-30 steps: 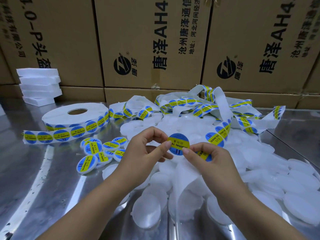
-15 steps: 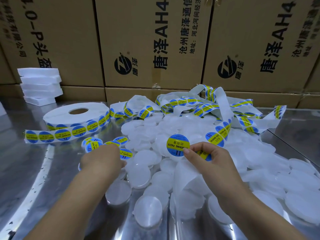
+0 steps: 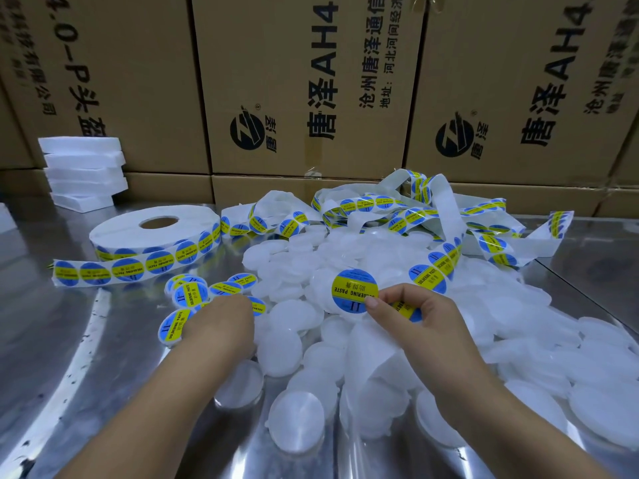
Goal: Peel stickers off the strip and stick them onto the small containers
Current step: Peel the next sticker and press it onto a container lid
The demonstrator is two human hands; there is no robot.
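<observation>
2 bare hands met over a steel table (image 3: 52, 340). The right hand (image 3: 427, 318) pinched the strip (image 3: 432, 276), 1 round blue-and-yellow sticker (image 3: 354, 294) jutting out at its thumb tip. The left hand (image 3: 221, 326) lay knuckles-up on at least 6 labelled containers (image 3: 192, 296); whether it gripped any could not be told. Between and beyond both hands sprawled a heap of bare containers (image 3: 283, 344), too many to count. Past the left hand sat 1 roll (image 3: 155, 233), 5 stacked white slabs (image 3: 83, 174) and 3 large printed cartons (image 3: 304, 81).

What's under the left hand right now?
The left hand lies palm-down over the labelled containers. One pokes out at its left edge and others show beyond it. Its fingertips are hidden, so whether they hold one cannot be seen.
</observation>
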